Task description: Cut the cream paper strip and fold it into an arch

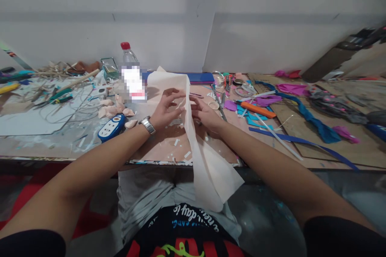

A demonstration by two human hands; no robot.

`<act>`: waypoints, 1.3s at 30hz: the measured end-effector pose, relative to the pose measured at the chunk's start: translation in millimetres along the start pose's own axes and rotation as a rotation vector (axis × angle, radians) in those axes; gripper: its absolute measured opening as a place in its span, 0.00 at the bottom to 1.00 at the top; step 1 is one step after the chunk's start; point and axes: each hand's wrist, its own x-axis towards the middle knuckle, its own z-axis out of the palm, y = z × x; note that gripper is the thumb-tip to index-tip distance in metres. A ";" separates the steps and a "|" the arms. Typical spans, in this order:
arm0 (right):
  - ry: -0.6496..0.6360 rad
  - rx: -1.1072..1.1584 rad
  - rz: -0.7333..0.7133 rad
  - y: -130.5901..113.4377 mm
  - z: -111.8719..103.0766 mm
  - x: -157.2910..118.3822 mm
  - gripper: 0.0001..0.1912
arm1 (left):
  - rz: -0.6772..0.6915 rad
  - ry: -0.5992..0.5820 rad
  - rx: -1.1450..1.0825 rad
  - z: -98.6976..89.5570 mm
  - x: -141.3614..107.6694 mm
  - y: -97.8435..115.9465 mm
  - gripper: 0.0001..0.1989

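A long, thin, cream-coloured paper sheet [205, 168] stands folded on edge between my hands. Its far end spreads over the table and its near end hangs past the edge over my lap. My left hand [167, 109], with a metal watch [147, 125] on the wrist, has curved fingers pinching the paper from the left. From the right side my right hand [208, 115] grips the same fold, some of its fingertips hidden by the sheet. White paper scraps [187, 154] lie on the table under my hands.
On the left are a blue-and-white power strip [111, 127], peach-coloured petal-like pieces [113, 108], pliers [60, 95] and a bottle with a red cap [126, 46]. To the right lie an orange utility knife [258, 109], a blue strip [301, 138] and purple scraps [230, 105]. A wall stands behind.
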 end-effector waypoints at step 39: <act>0.014 0.313 0.184 -12.2 -12.9 7.0 0.26 | -0.279 -0.055 -0.403 2.7 -0.2 -0.4 0.27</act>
